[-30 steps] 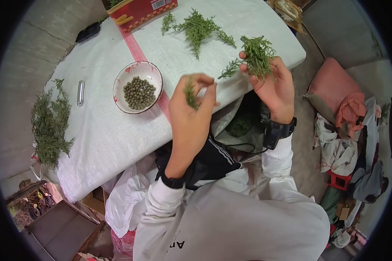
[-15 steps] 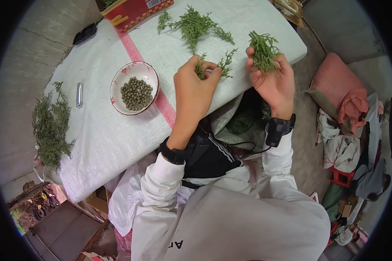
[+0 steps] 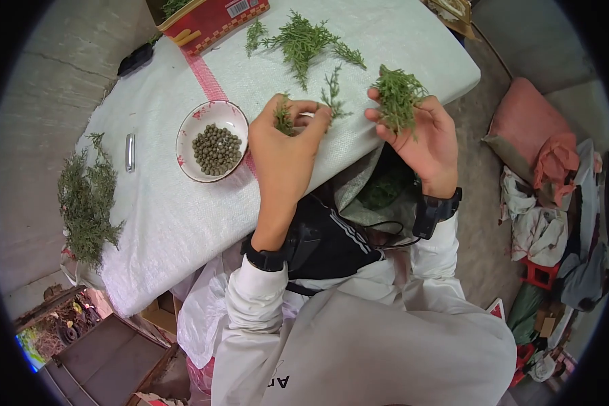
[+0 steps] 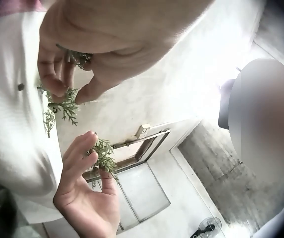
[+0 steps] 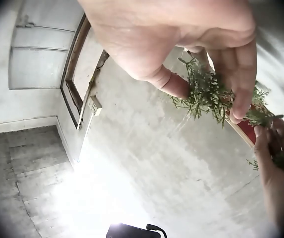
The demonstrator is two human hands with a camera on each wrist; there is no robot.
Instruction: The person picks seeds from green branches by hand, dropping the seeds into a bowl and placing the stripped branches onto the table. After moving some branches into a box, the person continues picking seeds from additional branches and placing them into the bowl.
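My left hand [image 3: 287, 152] pinches a small cypress sprig [image 3: 333, 95] between thumb and fingertips, and another green piece [image 3: 283, 116] is tucked in its curled fingers. To the right, my right hand [image 3: 423, 145] holds a bunch of cypress sprigs [image 3: 398, 98] against its fingers and thumb. In the right wrist view the bunch [image 5: 204, 91] sits between thumb and fingers, with the left hand [image 5: 276, 173] close by. Left of the left hand stands a white bowl [image 3: 185, 128] with red marks, part filled with small round greenish-brown balls [image 3: 216, 149].
More cypress sprigs [image 3: 301, 42] lie on the white woven cover [image 3: 162, 210] at the far side. A darker green bunch [image 3: 88, 203] and a small silver tool [image 3: 130, 152] lie at left. A red box [image 3: 216, 24] with greenery inside stands at the back.
The sprig beside the right hand's fingers is now pinched in the left hand, which has drawn slightly left and down. The right hand keeps its bunch, tilted a little differently.
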